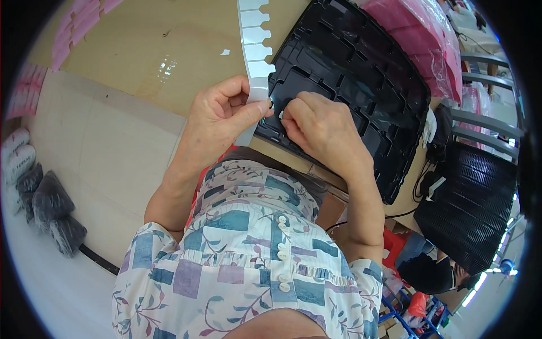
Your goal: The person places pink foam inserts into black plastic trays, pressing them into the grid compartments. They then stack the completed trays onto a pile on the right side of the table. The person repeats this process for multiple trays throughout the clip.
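My left hand (226,110) is closed on a long strip of white tabbed stickers (257,51). The strip runs up and away past the far side of the hand, and its plain tail hangs below the fingers. By the left thumb tip is a small dark spot I cannot make out. My right hand (322,127) is closed in a pinch just to the right, over the near left part of a black moulded plastic tray (316,56). A tiny white piece (281,114) shows at its fingertips; its kind is too small to tell.
The tray lies on a tan table (169,45). Pink sheets (73,28) lie at the far left, and a pink plastic-wrapped stack (418,39) at the far right. A black ribbed chair (468,198) stands right. Dark wrapped bundles (51,198) rest on the floor at left.
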The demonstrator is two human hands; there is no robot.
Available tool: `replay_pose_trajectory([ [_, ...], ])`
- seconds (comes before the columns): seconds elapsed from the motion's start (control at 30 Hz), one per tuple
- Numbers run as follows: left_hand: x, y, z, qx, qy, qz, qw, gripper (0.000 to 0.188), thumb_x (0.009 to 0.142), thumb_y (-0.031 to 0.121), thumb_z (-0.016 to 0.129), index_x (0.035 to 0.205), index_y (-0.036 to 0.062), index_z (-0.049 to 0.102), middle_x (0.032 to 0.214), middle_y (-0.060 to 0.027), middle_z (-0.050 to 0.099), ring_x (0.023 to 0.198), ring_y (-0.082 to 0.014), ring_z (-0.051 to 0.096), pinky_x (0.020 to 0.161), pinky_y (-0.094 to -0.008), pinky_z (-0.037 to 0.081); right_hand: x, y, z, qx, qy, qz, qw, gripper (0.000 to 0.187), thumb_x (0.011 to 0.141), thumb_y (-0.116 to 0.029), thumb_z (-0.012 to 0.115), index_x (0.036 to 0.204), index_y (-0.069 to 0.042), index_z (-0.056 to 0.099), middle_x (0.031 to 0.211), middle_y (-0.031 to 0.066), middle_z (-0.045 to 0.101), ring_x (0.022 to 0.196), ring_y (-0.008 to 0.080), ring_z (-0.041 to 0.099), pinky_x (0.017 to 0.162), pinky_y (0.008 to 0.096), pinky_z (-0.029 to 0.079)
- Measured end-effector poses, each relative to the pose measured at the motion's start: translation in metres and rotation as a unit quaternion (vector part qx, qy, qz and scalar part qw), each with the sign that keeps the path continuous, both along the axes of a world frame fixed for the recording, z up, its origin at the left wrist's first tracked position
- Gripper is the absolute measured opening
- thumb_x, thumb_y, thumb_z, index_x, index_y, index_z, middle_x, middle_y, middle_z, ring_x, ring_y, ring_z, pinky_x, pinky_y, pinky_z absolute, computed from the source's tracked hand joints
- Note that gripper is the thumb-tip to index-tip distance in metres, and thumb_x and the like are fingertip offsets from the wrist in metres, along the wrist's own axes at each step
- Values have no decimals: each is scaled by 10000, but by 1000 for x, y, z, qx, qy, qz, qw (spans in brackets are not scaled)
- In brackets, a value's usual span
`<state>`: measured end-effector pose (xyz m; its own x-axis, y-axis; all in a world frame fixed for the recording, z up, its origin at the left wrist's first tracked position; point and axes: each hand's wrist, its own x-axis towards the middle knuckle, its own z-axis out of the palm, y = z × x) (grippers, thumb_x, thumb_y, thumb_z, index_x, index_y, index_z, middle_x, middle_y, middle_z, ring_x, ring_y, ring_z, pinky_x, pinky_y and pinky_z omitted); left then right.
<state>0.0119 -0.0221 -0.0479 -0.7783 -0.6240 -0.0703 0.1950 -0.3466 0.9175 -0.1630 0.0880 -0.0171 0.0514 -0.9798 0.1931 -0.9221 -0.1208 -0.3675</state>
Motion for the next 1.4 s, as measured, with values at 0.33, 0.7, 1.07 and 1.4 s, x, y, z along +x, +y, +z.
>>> replay_pose_trajectory([
  [0.33, 0, 0, -4, -35, -13, 9, 999, 174, 908, 36, 634, 1066, -32, 657, 952, -68, 634, 900, -153, 645, 867, -369, 575, -12, 17, 2, -13, -405, -245, 881, 97, 926, -86, 640, 934, 10, 648, 786, -1, 592, 641, 39, 495, 587, 197, 407],
  [0.7, 3, 24, 7, -94, 1, 40, 995, 85, 881, -31, 675, 952, -17, 631, 879, -2, 593, 786, -47, 553, 685, -210, 455, 0, 17, 10, 17, -739, -108, 665, 51, 943, 18, 517, 942, 15, 568, 1023, 193, 649, 670, 104, 592, 520, 205, 485],
  [1.07, -1, 21, 23, -151, -42, 17, 988, 138, 879, 1, 684, 989, 13, 602, 885, -9, 615, 777, -42, 587, 663, -199, 484, 22, -6, 12, 28, -629, -141, 764, 168, 871, -95, 726, 976, 24, 670, 722, -48, 594, 662, 13, 500, 599, 199, 413],
  [1.4, -16, 2, 17, -58, 23, 66, 996, 131, 902, 56, 710, 998, -12, 652, 877, -30, 661, 784, -80, 618, 698, -242, 514, 22, 3, 11, -7, -548, -188, 815, 132, 842, -101, 744, 893, 10, 694, 673, -56, 586, 617, 8, 474, 568, 193, 393],
])
